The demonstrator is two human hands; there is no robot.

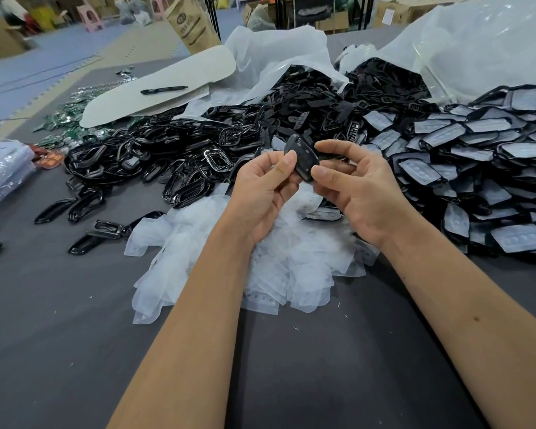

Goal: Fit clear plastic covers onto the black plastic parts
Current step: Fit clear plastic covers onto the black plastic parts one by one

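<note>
Black part (302, 157): pinched between both hands above the table (59, 305). Left hand (260, 193) closed on its near-left edge, thumb on top. Right hand (353, 193) closed on its right side, thumb and forefinger. Long axis runs far-left to near-right, tilted. Whether a cover is seated: cannot tell. Clear covers (245, 267): loose heap directly below the hands, left hand slightly nearer. Unfitted black parts (167, 156): far left. Fitted parts (477, 156): right. Bare table nearside.
</note>
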